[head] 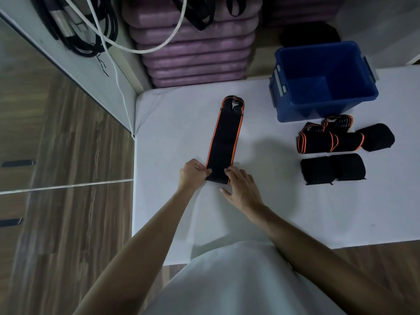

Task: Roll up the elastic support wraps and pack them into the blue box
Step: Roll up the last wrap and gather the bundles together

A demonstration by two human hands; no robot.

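Starting the roll, I have one elastic support wrap [223, 142], black with orange edging, laid flat and straight on the white table [172, 137], its near end at my hands and its far end, with the stitched tab, pointing away toward the wall. My left hand [193, 175] pinches the near left corner of the wrap between thumb and fingertips. My right hand [242, 188] rests beside the near right corner with its fingers spread and fairly straight, fingertips touching the edge of the strip; I cannot tell whether the thumb is under the fabric.

The blue box [323, 81] stands open and looks empty at the far right of the table. Just in front of it lie the other wraps: a folded orange-trimmed bundle [329, 140], and three plain black rolls [333, 168], two side by side and one farther right.

To do this step well, I judge I should bring the right hand to match the left, fold the near end over tightly and evenly, and keep both orange edges lined up as I roll away from me. Equal pressure from both hands should stop the roll from coning to one side. Elastic fabric is likely to spring loose, so the first turn needs to be snug.
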